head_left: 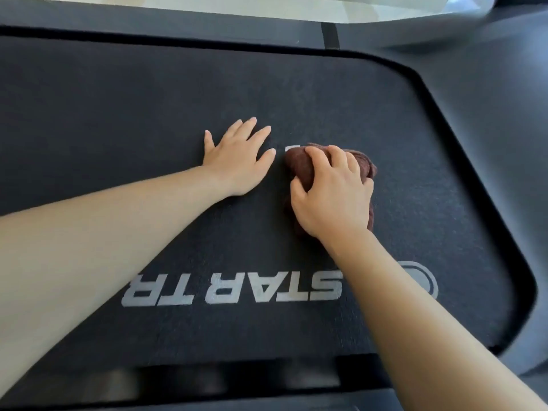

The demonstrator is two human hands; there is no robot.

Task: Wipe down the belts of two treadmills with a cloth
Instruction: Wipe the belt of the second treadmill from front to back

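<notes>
cloth half hidden under clenched right hand; left hand flat on belt

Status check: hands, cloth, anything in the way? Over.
Left hand flat on belt, fingers spread. Right hand grips bunched brown cloth on belt. In the way: only left hand, just beside cloth.

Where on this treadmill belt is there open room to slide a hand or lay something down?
Bare belt lies left of the left hand up to the far side rail, and right of the brown cloth toward the curved grey cover. The middle is crowded: the left hand lies flat beside the cloth, which the right hand grips.
</notes>
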